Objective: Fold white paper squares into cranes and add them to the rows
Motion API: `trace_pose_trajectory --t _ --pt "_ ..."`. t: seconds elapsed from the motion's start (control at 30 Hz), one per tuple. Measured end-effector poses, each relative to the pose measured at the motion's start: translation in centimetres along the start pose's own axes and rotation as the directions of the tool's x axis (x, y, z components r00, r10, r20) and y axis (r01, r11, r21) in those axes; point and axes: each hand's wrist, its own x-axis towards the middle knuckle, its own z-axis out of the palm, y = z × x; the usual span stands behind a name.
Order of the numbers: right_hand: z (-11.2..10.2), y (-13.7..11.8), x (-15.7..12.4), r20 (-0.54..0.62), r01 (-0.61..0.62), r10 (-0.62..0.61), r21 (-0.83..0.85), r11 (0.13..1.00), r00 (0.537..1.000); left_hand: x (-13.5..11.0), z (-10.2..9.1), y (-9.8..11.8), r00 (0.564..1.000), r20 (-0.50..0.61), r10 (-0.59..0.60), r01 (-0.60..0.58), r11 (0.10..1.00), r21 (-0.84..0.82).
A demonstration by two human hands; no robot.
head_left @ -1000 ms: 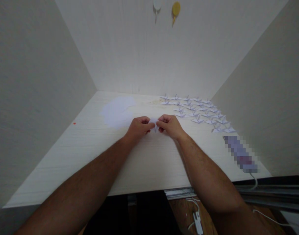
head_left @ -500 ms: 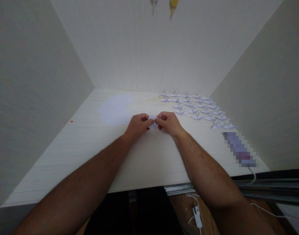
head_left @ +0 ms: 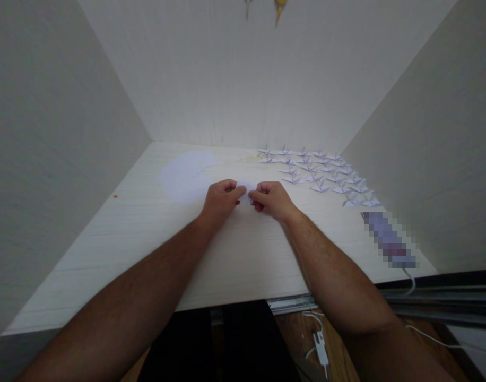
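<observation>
Both your hands pinch a small folded paper [head_left: 246, 189] near the middle of the table [head_left: 235, 260].
Your left hand [head_left: 221, 199] and right hand [head_left: 273, 199] meet with fingertips clamped on it from either side. Loose sheets [head_left: 185, 172] lie just beyond your left hand, and rows of paper cranes [head_left: 318, 172] sit near your right. Bare tabletop runs back to the near edge. Walls close in left, right and behind.

Both forearms are stretched forward over the bench [head_left: 243, 254]; the left grip [head_left: 221, 199] and right grip [head_left: 271, 199] are held almost touching at its middle, fingers curled and pinched.
</observation>
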Motion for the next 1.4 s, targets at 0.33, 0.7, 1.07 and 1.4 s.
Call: trace_pose_trajectory --t 0.33,0.7,1.07,1.4 --pt "0.1 0.0 0.0 -0.001 0.017 -0.017 -0.028 0.999 1.000 -0.2 0.2 0.0 0.999 -0.045 -0.029 0.027 0.998 -0.048" --pt "0.4 0.2 0.2 -0.005 0.046 -0.046 -0.012 0.999 0.999 -0.2 0.5 0.0 0.996 -0.075 -0.040 0.027 0.985 -0.169" --pt "0.7 0.0 0.0 -0.036 0.066 -0.066 0.007 0.998 0.997 -0.1 0.5 0.1 0.994 -0.112 0.002 -0.032 0.963 -0.269" --pt "0.8 -0.5 -0.2 -0.059 0.100 -0.101 -0.023 0.995 0.993 -0.1 0.6 0.0 0.995 -0.098 0.002 -0.028 0.964 -0.265"
